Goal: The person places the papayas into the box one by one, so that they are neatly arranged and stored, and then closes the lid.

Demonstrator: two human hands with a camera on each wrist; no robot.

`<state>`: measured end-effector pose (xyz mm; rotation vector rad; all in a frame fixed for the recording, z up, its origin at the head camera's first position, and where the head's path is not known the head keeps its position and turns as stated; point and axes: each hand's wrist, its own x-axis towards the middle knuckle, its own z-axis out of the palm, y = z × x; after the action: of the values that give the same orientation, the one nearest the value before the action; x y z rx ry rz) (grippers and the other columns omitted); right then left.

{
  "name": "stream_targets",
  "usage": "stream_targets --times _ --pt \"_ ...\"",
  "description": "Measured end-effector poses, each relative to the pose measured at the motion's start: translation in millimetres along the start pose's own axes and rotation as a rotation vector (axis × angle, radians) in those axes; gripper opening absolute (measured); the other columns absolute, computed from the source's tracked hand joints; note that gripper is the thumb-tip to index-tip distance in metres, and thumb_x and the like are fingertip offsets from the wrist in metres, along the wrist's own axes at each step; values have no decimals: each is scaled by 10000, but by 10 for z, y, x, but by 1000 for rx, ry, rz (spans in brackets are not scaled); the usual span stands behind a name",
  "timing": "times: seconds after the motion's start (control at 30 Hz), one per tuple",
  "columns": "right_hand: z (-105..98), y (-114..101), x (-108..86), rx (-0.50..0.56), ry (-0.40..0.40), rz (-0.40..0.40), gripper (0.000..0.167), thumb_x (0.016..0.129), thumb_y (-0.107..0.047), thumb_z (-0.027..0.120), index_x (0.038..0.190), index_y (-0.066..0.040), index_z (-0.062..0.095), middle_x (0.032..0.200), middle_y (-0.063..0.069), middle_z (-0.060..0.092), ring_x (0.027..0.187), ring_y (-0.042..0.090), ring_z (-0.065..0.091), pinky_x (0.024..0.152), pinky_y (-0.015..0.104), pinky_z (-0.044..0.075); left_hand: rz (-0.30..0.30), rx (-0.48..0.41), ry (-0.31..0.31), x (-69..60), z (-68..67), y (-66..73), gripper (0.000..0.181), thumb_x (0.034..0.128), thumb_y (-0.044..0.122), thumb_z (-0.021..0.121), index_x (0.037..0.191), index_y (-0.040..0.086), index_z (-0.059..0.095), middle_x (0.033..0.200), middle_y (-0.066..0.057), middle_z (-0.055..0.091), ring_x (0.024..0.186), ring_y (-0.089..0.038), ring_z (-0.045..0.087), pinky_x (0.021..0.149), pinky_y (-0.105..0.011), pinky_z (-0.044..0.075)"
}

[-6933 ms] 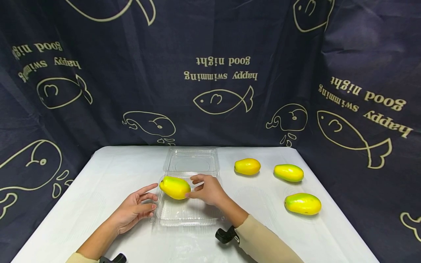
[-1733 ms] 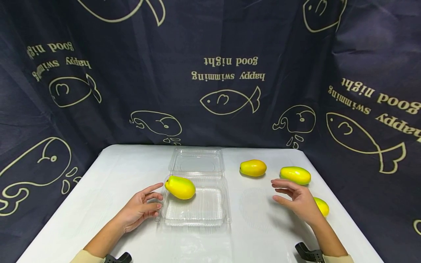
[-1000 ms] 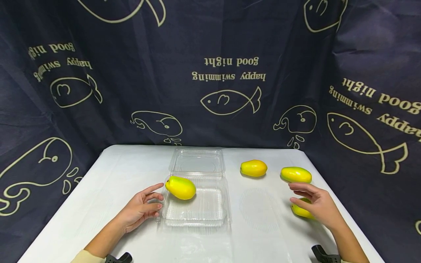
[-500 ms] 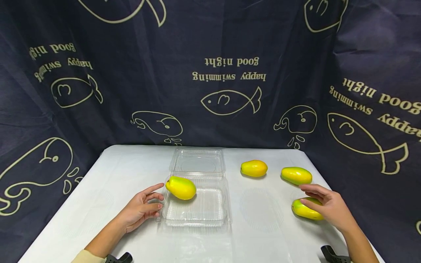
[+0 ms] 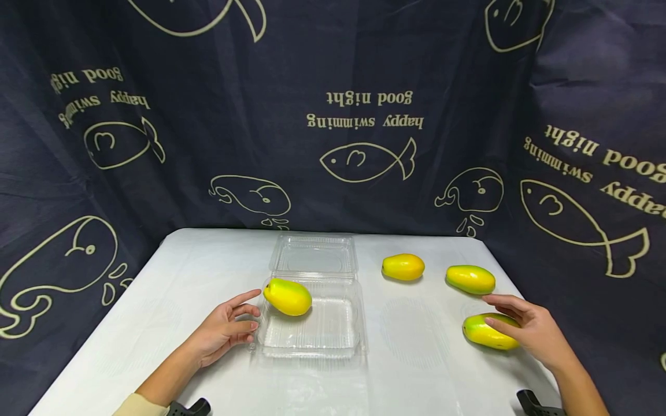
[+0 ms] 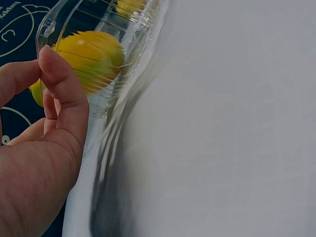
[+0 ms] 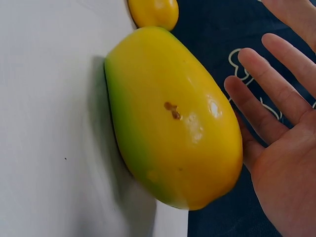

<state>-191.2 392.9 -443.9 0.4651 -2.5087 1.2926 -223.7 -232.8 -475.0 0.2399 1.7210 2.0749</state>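
My left hand point(image 5: 221, 334) is beside the left edge of an open clear plastic clamshell box point(image 5: 333, 326), fingers loosely bent; the left wrist view has its fingertips by the rim, contact unclear. In the box's base, toward the back left, lies a yellow-green papaya point(image 5: 288, 297). At the right, my right hand point(image 5: 538, 332) reaches over another papaya point(image 5: 489, 332), thumb and fingers apart. The right wrist view shows that papaya point(image 7: 168, 113) large, with the spread right hand point(image 7: 286, 158) alongside and not wrapped around it.
Two more papayas stand behind: one point(image 5: 403, 267) right of the box's raised lid point(image 5: 314, 257), one point(image 5: 470, 279) farther right. The white table point(image 5: 416, 381) ends at a dark curtain point(image 5: 234, 133) with fish drawings.
My right hand has let go of the papaya in the box, then moved right to the front right papaya. The left hand has stayed by the box. The view has shifted slightly.
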Motion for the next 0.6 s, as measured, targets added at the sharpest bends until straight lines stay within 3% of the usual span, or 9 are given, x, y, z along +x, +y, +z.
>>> stream_targets --times 0.27,0.6 --pt "-44 64 -17 -1 7 -26 456 833 94 770 1265 124 626 1201 -248 681 1097 -91 636 947 51 486 12 5 -9 1 -14 -13 853 944 -41 653 1627 36 148 1131 -17 571 760 -84 613 691 -215 608" --pt "-107 124 -48 -63 -10 69 464 864 -31 799 1293 57 645 1201 -277 666 1100 -153 584 922 15 454 21 0 -18 -1 -24 -21 860 941 -29 666 1626 35 151 1122 -5 573 765 -85 614 697 -219 610"
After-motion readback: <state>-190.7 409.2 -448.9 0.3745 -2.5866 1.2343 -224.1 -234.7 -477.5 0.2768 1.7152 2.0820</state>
